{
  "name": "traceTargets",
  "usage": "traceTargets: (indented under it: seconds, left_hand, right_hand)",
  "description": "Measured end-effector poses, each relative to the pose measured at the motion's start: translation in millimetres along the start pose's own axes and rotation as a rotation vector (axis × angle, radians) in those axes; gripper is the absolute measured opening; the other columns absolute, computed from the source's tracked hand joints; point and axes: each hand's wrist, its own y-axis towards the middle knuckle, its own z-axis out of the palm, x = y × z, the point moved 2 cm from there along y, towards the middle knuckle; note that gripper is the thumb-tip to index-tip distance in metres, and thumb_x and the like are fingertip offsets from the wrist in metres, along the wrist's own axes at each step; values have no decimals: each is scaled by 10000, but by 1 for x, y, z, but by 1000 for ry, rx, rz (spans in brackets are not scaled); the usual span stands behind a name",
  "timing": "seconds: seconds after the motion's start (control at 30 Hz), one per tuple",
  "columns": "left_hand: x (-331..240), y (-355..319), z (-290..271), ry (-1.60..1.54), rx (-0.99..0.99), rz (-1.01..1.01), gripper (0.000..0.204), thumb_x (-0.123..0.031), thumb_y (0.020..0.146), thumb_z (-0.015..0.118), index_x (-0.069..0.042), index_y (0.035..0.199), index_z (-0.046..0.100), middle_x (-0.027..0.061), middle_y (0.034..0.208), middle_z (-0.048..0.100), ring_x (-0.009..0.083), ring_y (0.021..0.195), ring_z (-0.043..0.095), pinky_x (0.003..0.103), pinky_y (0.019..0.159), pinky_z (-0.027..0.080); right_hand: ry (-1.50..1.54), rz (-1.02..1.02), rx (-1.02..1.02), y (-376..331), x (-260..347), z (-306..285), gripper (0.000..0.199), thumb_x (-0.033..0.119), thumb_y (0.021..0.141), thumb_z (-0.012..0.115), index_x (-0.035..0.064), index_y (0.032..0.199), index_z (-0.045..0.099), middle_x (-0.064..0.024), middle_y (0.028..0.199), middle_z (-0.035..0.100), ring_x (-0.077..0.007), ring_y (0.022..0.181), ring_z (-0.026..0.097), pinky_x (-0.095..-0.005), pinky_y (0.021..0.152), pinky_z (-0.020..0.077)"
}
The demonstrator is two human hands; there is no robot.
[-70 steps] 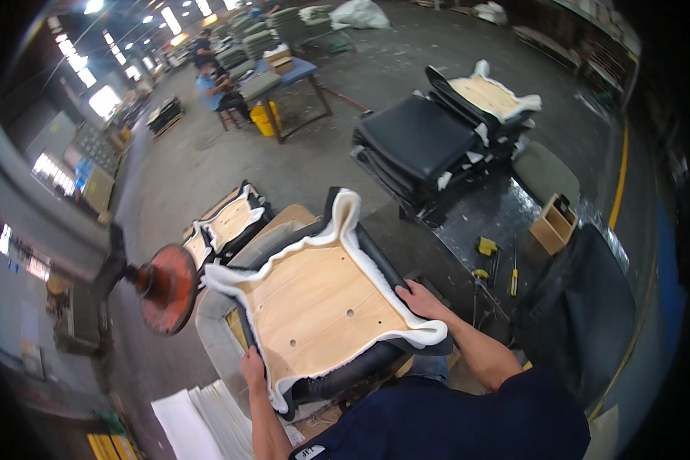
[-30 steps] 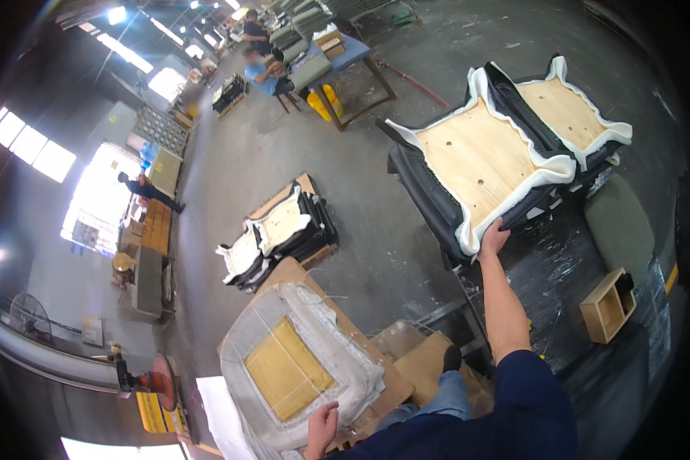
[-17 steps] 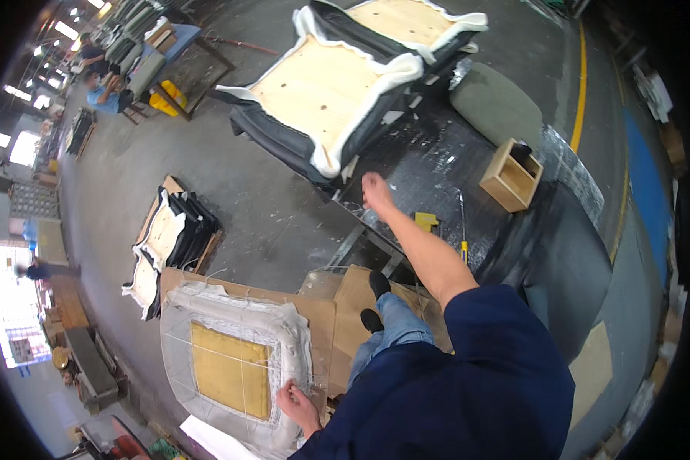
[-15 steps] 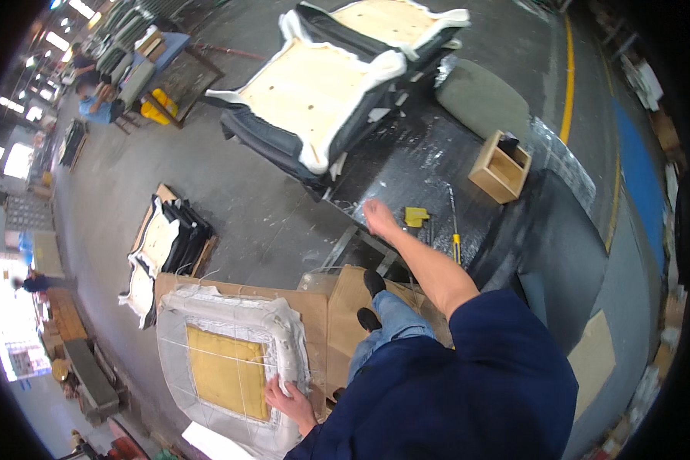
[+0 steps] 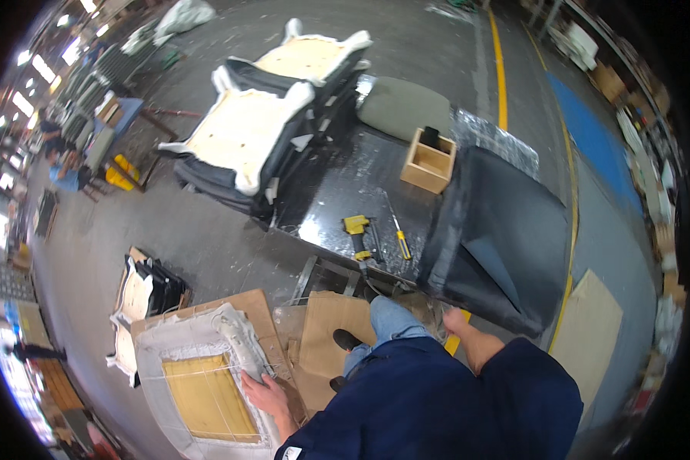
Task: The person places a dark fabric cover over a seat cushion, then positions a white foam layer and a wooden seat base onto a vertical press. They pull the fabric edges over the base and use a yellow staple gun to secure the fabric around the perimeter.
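My left hand rests with fingers stretched out on the inner edge of a padded grey piece. This piece has a yellow foam centre with thin strings across it. My right hand is low beside my body, near the front corner of a black upholstered cushion; its fingers are not clear. A yellow strip shows just below that hand, and I cannot tell whether the two touch. On the dark table lie a yellow-and-black air stapler and a yellow-handled screwdriver.
A wooden box and a grey-green cushion sit farther back on the table. Upturned black seats with pale wood undersides are piled at its left. Cardboard lies by my feet. Another person sits far left.
My right hand has moved from above the table back and right to beside my body. My left hand stays on the padded piece. The view has turned, shifting the table leftward.
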Motion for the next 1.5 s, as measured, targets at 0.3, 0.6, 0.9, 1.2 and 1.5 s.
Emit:
traceTargets:
  seconds: [0.3, 0.6, 0.9, 1.2, 1.5]
  left_hand:
    - [13, 24, 26, 117, 119, -39, 724, -228, 920, 636, 87, 1498, 336, 335, 1429, 473, 467, 1316, 462, 503, 1116, 374]
    - [-9, 29, 20, 338, 231, -238, 807, -360, 902, 609, 72, 1507, 294, 349, 1351, 516, 487, 1206, 546, 523, 1026, 457]
    - [18, 39, 35, 326, 130, -122, 797, -338, 897, 598, 15, 1535, 279, 335, 1401, 487, 479, 1258, 514, 531, 1071, 413]
    - [28, -5, 41, 499, 93, -200, 886, -353, 839, 690, 16, 1537, 289, 272, 1427, 495, 433, 1289, 510, 492, 1082, 417]
    - [-24, -3, 33, 204, -120, -311, 807, -320, 838, 693, -69, 1524, 350, 240, 1473, 435, 419, 1377, 400, 547, 1167, 260]
  right_hand:
    - [358, -59, -431, -63, 68, -94, 279, 234, 907, 641, -29, 900, 737, -183, 775, 726, -249, 666, 706, -391, 637, 537]
    - [1278, -104, -869, -23, 70, -300, 263, 151, 998, 590, -19, 1182, 669, -30, 745, 628, -100, 627, 579, -256, 578, 474]
    - [-294, -293, -477, -6, 84, -265, 643, 314, 829, 777, 228, 1429, 561, -129, 1591, 351, -446, 1467, 281, -670, 1110, 286]
    - [87, -391, -674, -41, 125, -340, 356, -3, 844, 601, 65, 1181, 692, -165, 1089, 705, -388, 1021, 662, -393, 896, 522]
    - [14, -873, -5, -190, 282, -409, 346, -57, 723, 666, 16, 1056, 730, -147, 852, 667, -308, 753, 656, -353, 666, 494]
